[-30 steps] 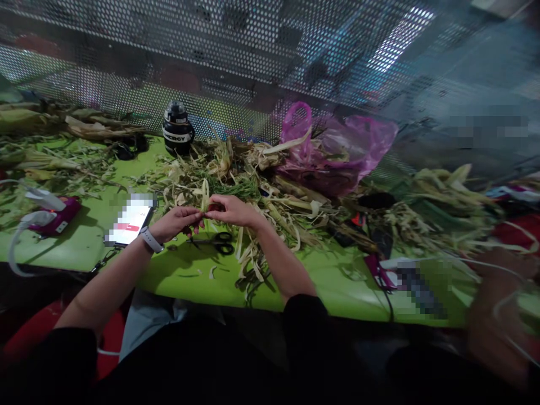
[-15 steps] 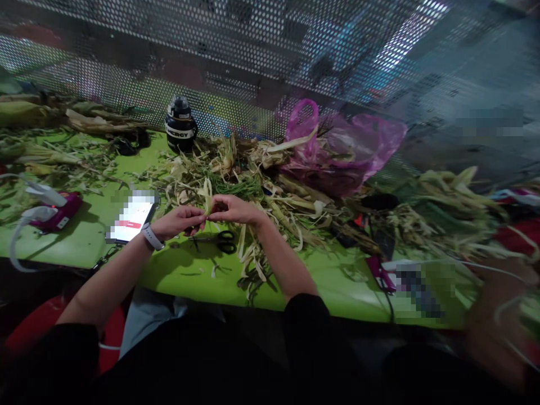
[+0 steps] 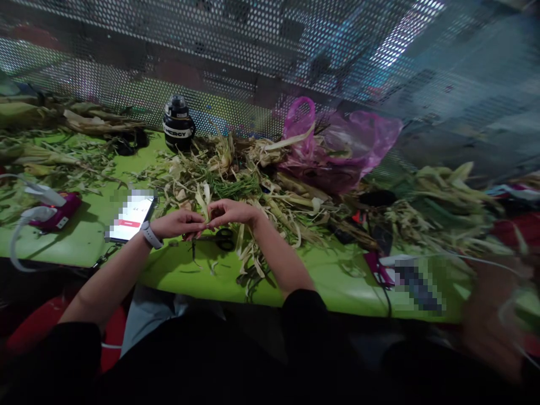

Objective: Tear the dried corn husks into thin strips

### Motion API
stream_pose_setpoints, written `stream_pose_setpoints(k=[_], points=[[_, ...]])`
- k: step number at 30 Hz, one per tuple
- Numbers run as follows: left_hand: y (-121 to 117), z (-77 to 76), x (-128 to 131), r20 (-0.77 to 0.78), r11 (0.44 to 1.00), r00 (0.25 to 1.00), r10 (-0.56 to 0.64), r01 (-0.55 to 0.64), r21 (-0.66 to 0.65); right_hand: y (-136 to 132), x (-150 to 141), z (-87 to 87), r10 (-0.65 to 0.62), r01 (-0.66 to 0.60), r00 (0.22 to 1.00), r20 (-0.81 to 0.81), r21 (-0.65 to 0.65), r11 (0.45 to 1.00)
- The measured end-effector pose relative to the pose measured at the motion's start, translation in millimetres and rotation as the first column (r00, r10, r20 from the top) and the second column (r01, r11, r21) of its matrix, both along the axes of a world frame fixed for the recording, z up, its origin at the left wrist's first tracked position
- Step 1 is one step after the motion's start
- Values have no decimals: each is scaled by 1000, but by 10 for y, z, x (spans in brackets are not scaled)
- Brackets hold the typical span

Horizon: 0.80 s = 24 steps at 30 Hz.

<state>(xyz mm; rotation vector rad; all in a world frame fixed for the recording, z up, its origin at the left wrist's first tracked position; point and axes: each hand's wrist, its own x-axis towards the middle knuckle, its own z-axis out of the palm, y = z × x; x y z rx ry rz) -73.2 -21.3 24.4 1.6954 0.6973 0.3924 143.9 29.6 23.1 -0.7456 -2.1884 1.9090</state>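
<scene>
Two-handed pinch on one pale husk strip (image 3: 203,197), plenty nearby to snag it

So, from the head view: the left hand (image 3: 181,223) and right hand (image 3: 230,212) met over the green surface (image 3: 185,275), and the grip looked closed on both sides, fingertips pinched round the strip's lower end. Its loose top poked up in front of the big husk pile (image 3: 278,208). Fingers hid the bottom bit, so I couldn't tell how it was folded or tied, if at all.

What could've gone wrong? Mostly tearing, I'd say. That strip looked thin and dryish, so uneven pulling between the hands might have split it. A lazy pinch could also have let it slip and drop among lookalike scraps, and good luck finding it then.

Then the scissors (image 3: 225,239): they lay just below the fingers, handles to the right, blades partly hidden. A dipping hand could've bumped them or met a point.

The lit phone (image 3: 135,214) sat close to the left forearm, wristband (image 3: 152,235) and all, so a careless elbow swing might have shoved it. The black bottle (image 3: 178,129) stood upright behind the scraps, and only a long reach would've threatened it.
</scene>
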Motion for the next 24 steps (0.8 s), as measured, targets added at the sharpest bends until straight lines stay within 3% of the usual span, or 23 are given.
stream_pose_setpoints(k=[6, 11, 17, 24], points=[[3, -45, -16, 42, 997, 996, 73, -71, -42, 1, 74, 77, -50, 48, 998, -44, -44, 998], [8, -90, -23, 94, 986, 984, 150, -142, -83, -1, 111, 156, -151, 161, 985, -80, 135, 978], [28, -97, -19, 133, 976, 969, 207, -194, -103, -78, 76, 242, -163, 158, 987, -16, 344, 926], [40, -134, -8, 191, 959, 943, 273, -251, -130, -146, 18, 268, -256, 270, 963, -87, 370, 889]])
